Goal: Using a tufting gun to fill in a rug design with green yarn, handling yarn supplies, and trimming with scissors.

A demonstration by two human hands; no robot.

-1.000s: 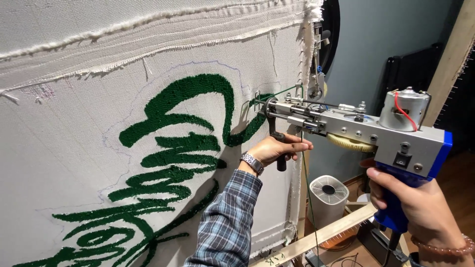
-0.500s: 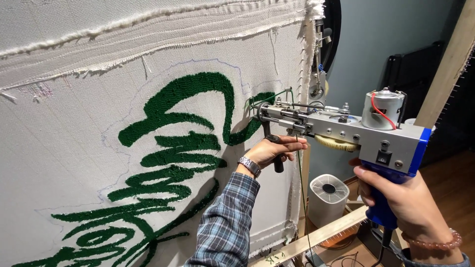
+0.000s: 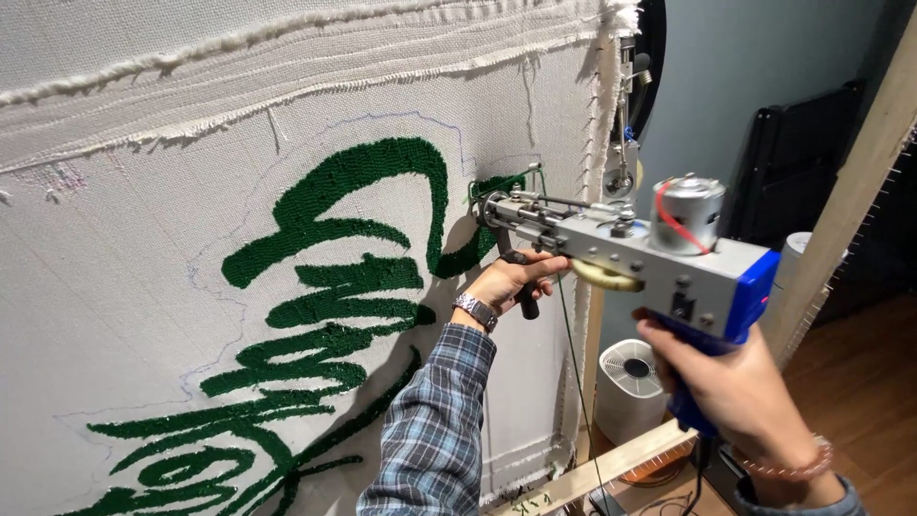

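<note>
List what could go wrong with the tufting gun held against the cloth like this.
1. The left hand grips the front handle just behind the needle tip of the tufting gun, so fingers could get caught.
2. The green yarn hangs loose beside that hand and might snag.
3. The tip works close to the cloth's frayed right edge, which could tear.

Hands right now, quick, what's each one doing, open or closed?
Left hand: closed around the black front handle of the tufting gun.
Right hand: closed around the gun's blue rear grip.
</note>
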